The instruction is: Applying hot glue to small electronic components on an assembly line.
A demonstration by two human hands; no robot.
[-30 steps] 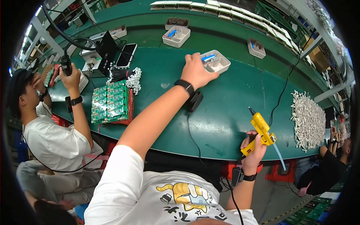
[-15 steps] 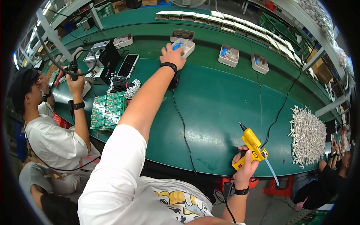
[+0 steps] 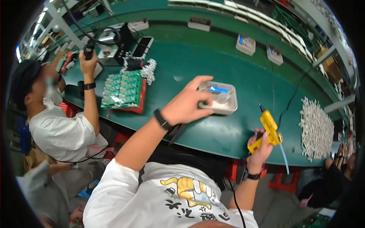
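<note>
My left hand (image 3: 185,103) grips the left side of a small white plastic box (image 3: 232,102), its thumb near the front wall and its fingers over the rim. Inside lie a blue piece (image 3: 218,89) and something clear or whitish that I cannot make out. The box is at the middle of the green bench. To the right, my right hand (image 3: 261,151) is wrapped round the handle of a yellow hot glue gun (image 3: 269,122). Its dark nozzle points up and away, and a pale blue glue stick (image 3: 285,159) sticks out of its back end.
Stacked green circuit boards (image 3: 121,89) lie left, beside bundled white-tipped wires (image 3: 149,71). A heap of small white parts (image 3: 316,131) covers the right end. More boxes (image 3: 245,45) stand along the back. A co-worker (image 3: 62,117) sits at left, holding a black tool.
My left hand has brought the white box from the back of the bench toward me. The glue gun in my right hand appears slightly higher and farther right; the whole view has shifted.
</note>
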